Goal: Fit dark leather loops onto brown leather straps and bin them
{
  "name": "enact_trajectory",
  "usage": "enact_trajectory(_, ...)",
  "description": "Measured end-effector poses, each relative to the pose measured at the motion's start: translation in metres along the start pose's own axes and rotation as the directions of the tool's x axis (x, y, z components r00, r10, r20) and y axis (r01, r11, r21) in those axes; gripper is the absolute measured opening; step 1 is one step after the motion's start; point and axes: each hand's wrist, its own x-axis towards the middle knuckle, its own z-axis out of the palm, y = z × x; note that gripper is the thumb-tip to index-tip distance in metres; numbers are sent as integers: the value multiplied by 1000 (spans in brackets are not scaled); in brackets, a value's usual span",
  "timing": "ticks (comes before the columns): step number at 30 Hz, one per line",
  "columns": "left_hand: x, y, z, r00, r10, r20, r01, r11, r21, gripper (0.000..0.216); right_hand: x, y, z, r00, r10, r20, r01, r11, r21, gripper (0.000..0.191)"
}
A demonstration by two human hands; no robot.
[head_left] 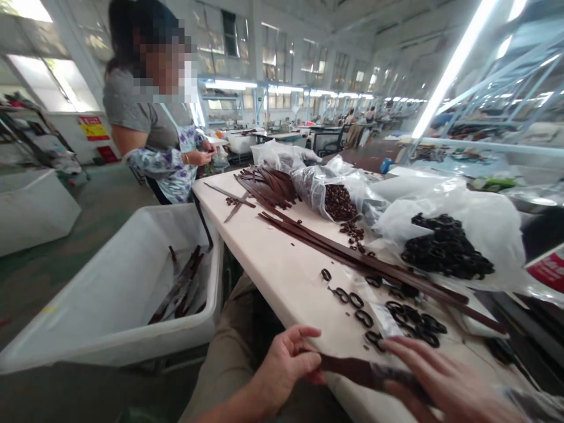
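At the table's near edge, my left hand (286,367) pinches the end of a dark brown leather strap (348,369) between thumb and fingers. The strap runs to the right into my right hand (445,379), whose thumb lies below it and whose long fingers reach across above; this part is blurred. Just beyond the right fingertips lies a black oval ring (373,339). More black rings (363,319) are scattered on the white tabletop (282,276), with a heap of them (412,320) farther right.
Long brown straps (335,247) lie across the table, with a strap pile (271,185) at the far end. Clear bags hold brown small parts (339,202) and black rings (445,247). A white bin (110,282) with straps stands left. Another person (154,117) stands beyond it.
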Motion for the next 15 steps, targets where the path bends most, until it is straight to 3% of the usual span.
enact_trajectory(1,0,-1,2,1000,6,11,-6,1000,-6,54,5,-15,15,989,-139,43,141,988,-60,38)
enact_trajectory(4,-4,-1,5,999,27,39,-27,1000,-12,58,16,-50,50,943,-297,147,308,950,-54,33)
enact_trajectory(10,-9,-4,-6,995,90,37,-94,990,105,73,20,-56,71,937,-278,209,252,957,146,18)
enact_trajectory(15,-9,-5,-11,992,64,113,-76,992,105,77,8,-37,81,928,-364,83,347,923,167,19)
